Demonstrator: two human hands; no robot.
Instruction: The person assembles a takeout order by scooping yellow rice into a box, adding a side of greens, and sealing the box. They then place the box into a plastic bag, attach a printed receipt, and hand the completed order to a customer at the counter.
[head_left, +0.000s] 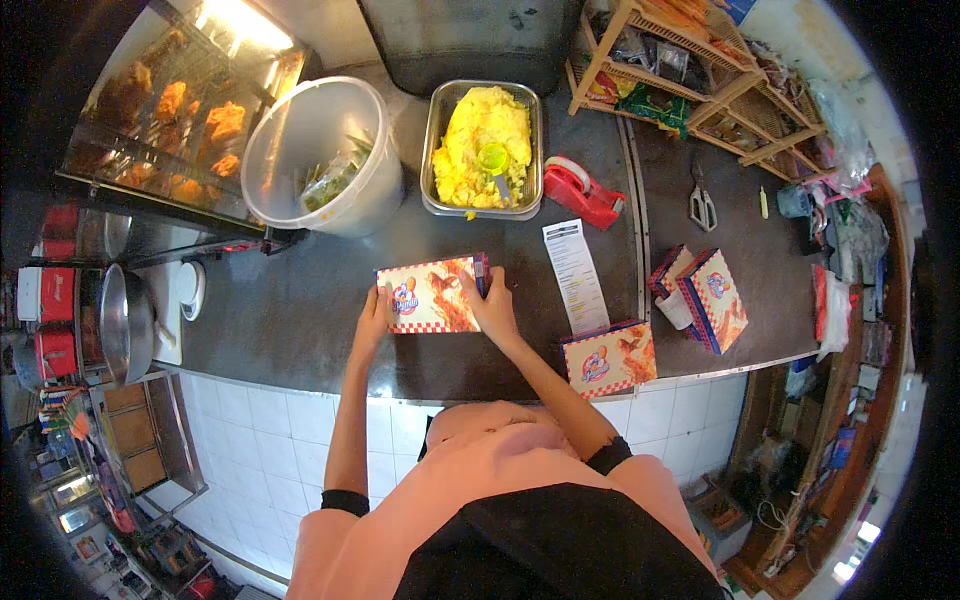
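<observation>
Both of my hands grip a printed cardboard food box with a red-checked edge and a fried-chicken picture; its lid is down. My left hand holds the left end. My right hand clasps the right end, thumb on top of the lid. A similar box sits to the right at the counter's front edge, by a long printed paper slip. Beyond the held box stands a metal tray heaped with yellow rice, a green-cupped scoop lying in it.
A tall translucent plastic bucket holds bagged green leaves. Right of the tray is a red tape dispenser. More boxes, scissors and a wicker shelf are farther right. At left are a lit display case of fried chicken and a steel bowl.
</observation>
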